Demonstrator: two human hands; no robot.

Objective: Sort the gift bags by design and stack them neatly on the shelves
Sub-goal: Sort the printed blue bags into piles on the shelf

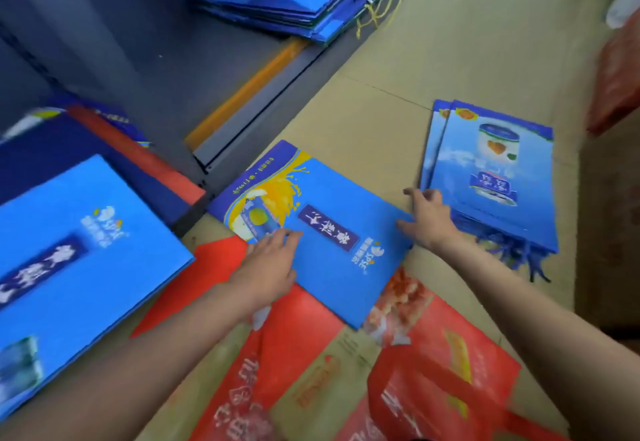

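A flat blue gift bag with a yellow splash design point(332, 253) lies on the cardboard-covered floor point(450, 59) in the middle. My left hand point(268, 269) rests flat on its near left part, fingers straight. My right hand point(427, 217) touches its right edge with fingers spread, beside a stack of blue bags printed with a can point(491, 177). Red gift bags point(433, 371) lie under and in front of the blue bag. A larger blue bag of the same design point(79, 257) sits at the left on a low shelf.
A stack of dark blue bags with white and yellow cord handles point(294, 0) lies on the grey shelf point(138, 42) at the top. An orange strip point(249, 90) edges the shelf. A red bag point(616, 83) stands at the right.
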